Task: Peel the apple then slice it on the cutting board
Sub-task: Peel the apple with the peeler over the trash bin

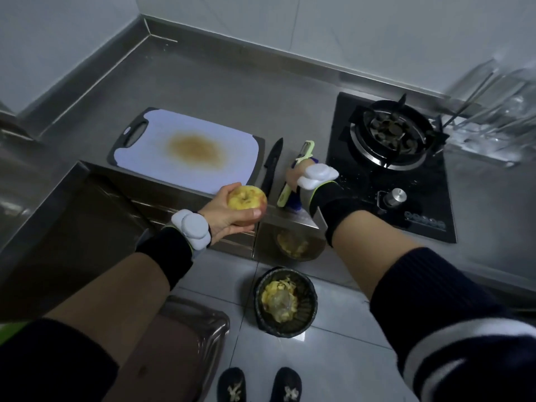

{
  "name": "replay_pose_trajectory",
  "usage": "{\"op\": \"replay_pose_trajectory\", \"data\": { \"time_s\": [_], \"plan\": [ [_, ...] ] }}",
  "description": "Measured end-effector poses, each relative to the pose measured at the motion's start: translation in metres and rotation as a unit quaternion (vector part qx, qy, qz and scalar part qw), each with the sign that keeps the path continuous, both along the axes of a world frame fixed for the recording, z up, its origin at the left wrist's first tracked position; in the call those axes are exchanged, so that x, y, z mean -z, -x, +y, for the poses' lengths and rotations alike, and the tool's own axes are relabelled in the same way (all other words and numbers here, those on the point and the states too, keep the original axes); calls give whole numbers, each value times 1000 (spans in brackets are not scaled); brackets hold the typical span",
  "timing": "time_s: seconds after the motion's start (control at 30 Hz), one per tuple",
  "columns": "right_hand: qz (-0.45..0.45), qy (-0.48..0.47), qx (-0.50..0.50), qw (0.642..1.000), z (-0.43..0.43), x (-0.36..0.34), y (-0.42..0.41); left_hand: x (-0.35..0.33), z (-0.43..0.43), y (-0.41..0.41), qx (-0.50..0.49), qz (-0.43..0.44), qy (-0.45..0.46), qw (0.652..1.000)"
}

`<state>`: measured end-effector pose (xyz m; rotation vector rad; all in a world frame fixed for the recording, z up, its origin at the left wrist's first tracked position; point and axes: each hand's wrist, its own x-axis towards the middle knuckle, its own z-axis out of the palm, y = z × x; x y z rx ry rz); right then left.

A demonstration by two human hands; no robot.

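My left hand [224, 211] holds a mostly peeled yellow apple [246, 201] in front of the counter edge, fingers and thumb curled round it; a strip of reddish skin shows on its right side. My right hand [295, 177] grips a light green peeler [304, 152] by its handle, blade end pointing away, over the counter between the knife and the stove. A white cutting board [162, 158] with a dark rim and a brown stain lies on the steel counter, left of a black knife [272, 163].
A gas stove [388, 140] sits right of the peeler. A black bin [285, 301] holding peels stands on the tiled floor below. A sink [58, 216] is at left, glassware [499, 111] at far right, and a metal stool [200, 323] near my left arm.
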<state>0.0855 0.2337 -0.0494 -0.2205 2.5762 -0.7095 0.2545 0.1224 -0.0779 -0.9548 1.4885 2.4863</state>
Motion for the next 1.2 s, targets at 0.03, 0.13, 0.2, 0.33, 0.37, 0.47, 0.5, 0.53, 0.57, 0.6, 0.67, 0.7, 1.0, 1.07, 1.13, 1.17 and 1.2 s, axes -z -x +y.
{"op": "replay_pose_trajectory", "data": {
  "time_s": [0.03, 0.13, 0.2, 0.33, 0.37, 0.47, 0.5, 0.53, 0.57, 0.6, 0.67, 0.7, 1.0, 1.07, 1.13, 1.17, 1.2],
  "plan": [
    [-2, 5, -11, 1000, 14, -2, -8, 0, 12, -6, -3, -4, -9, 1000],
    [27, 14, -22, 999, 47, -5, -39, 6, 40, -17, -15, -8, -36, 999],
    [33, 58, -16, 998, 68, 4, -57, 10, 59, -27, -17, -13, -48, 999],
    [1, 101, -60, 993, 111, 16, -102, 38, 97, -50, -22, -24, -73, 997],
    [-14, 106, -77, 991, 123, 23, -113, 47, 110, -57, -33, -23, -82, 996],
    [-53, 117, -93, 987, 158, 77, -142, 98, 147, -74, -40, -23, -97, 994],
    [-63, 124, -88, 986, 164, 90, -146, 109, 152, -77, -38, -25, -99, 994],
    [-74, 125, -75, 987, 171, 111, -151, 124, 158, -81, -39, -30, -103, 993],
    [-86, 128, -63, 986, 175, 122, -153, 132, 161, -84, -41, -38, -109, 993],
    [-90, 124, -58, 986, 181, 142, -156, 151, 167, -87, -34, -36, -108, 993],
    [-81, 126, -58, 987, 189, 183, -160, 197, 176, -91, -25, -39, -112, 993],
    [-78, 126, -52, 988, 190, 190, -158, 207, 175, -90, -22, -43, -120, 992],
    [-102, 156, -76, 980, 220, 392, -156, 398, 196, -87, 22, -67, -49, 996],
    [-82, 154, -88, 981, 226, 437, -151, 438, 196, -81, 36, -56, -52, 996],
    [-53, 139, -95, 984, 231, 466, -147, 461, 194, -75, 47, -47, -72, 995],
    [-44, 141, -95, 984, 233, 481, -146, 477, 195, -73, 53, -39, -78, 995],
    [-35, 143, -98, 984, 234, 491, -144, 490, 194, -70, 59, -32, -80, 995]
  ]
}}
